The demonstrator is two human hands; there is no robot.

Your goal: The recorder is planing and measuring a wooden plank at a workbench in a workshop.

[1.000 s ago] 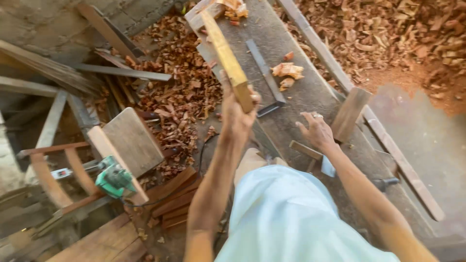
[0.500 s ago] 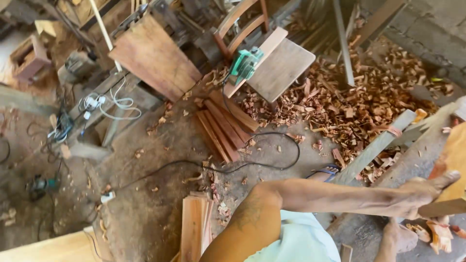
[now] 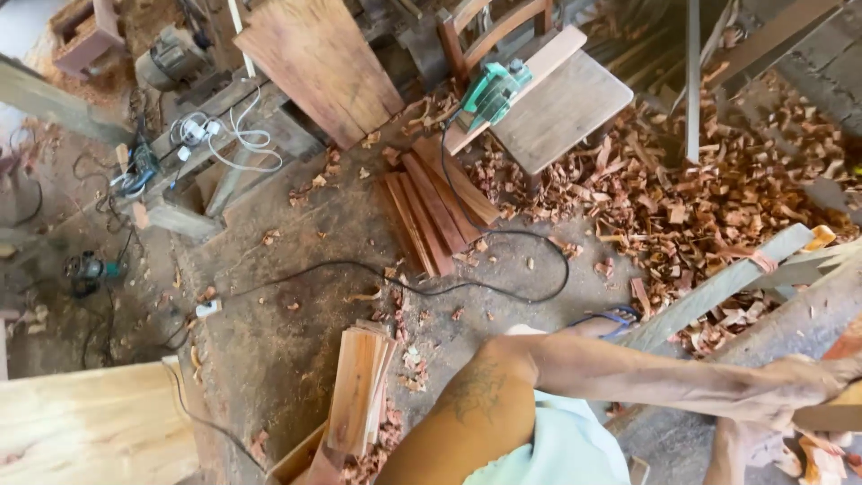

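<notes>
Fingers of the left hand (image 3: 795, 391) curl closed around a pale wooden piece (image 3: 831, 415) at the frame's right edge, the arm stretched straight out from the shoulder across the view. Below it the right hand (image 3: 750, 445) hangs low beside the orange scraps (image 3: 822, 460); whether it grips anything cannot be told. Under the arm runs a grey plank (image 3: 718, 287). Farther off, shavings (image 3: 682, 189) cover the floor, reddish boards (image 3: 435, 207) lie stacked, and a green power planer (image 3: 492, 92) sits on a wooden chair (image 3: 566, 108).
</notes>
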